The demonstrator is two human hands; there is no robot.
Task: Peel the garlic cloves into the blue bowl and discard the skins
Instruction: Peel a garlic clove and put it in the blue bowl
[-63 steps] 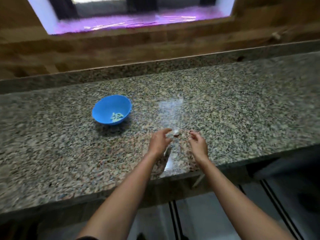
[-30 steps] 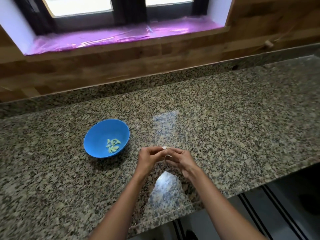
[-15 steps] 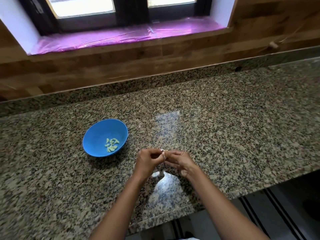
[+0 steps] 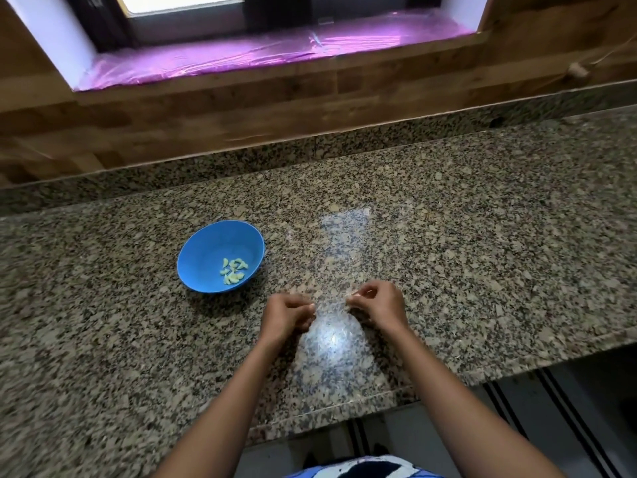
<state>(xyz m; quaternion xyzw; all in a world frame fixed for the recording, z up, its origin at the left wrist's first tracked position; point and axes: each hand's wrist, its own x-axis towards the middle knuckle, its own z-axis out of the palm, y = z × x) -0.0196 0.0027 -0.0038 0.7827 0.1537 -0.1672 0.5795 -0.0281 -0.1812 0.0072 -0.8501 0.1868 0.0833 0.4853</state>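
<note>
No text, label, brand, number or sign can be read on the blue bowl [image 4: 210, 257], the surface [image 4: 482, 236] or the window sill [image 4: 241, 56].

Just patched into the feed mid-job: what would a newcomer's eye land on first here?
The blue bowl on the speckled granite counter, left of centre, with pale peeled garlic cloves inside. Then the magenta film stretched across the top of the view. Nearer, left grip and right grip hover apart, fingers curled; what they hold is too small to tell.
</note>
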